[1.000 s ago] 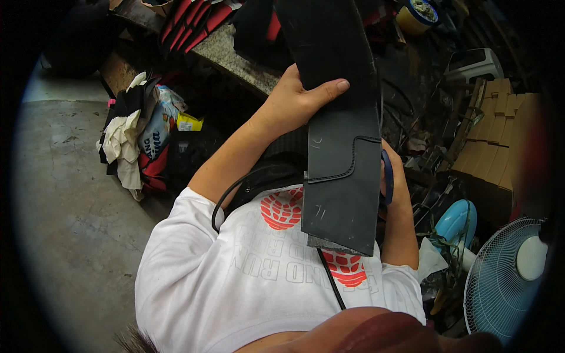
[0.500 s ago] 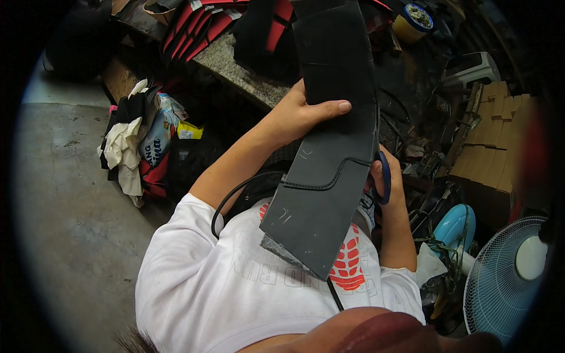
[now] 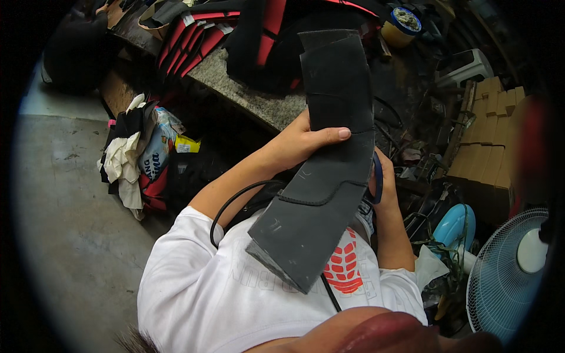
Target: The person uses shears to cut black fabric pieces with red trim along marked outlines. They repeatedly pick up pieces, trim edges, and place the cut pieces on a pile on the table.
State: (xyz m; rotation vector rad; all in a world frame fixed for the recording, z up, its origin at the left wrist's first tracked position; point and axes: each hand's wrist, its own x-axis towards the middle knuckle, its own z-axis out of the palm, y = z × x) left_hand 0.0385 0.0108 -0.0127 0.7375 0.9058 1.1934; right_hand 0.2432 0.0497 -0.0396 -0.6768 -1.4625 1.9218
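A long black rubber-like sheet (image 3: 321, 194) with a stitched seam is held upright in front of my chest. My left hand (image 3: 300, 144) grips its left edge at mid height, with the thumb laid across the front. My right hand (image 3: 385, 185) is at the sheet's right edge, mostly hidden behind it. A blue scissor handle loop (image 3: 378, 176) sits around its fingers; the blades are hidden. The sheet's lower end tilts left over my white shirt (image 3: 235, 294). A thin black cable (image 3: 226, 206) loops over the shirt.
A stone counter (image 3: 247, 97) ahead carries red and black padded pieces (image 3: 200, 32) and a tape roll (image 3: 400, 23). Cloths and bags (image 3: 138, 159) are heaped on the concrete floor at left. At right stand cardboard boxes (image 3: 482, 141), a white fan (image 3: 512, 270) and a blue fan (image 3: 453, 226).
The sheet has tilted, its lower end swinging to the left across my chest. My left thumb has stayed clamped on the sheet, and both hands sit slightly lower in view.
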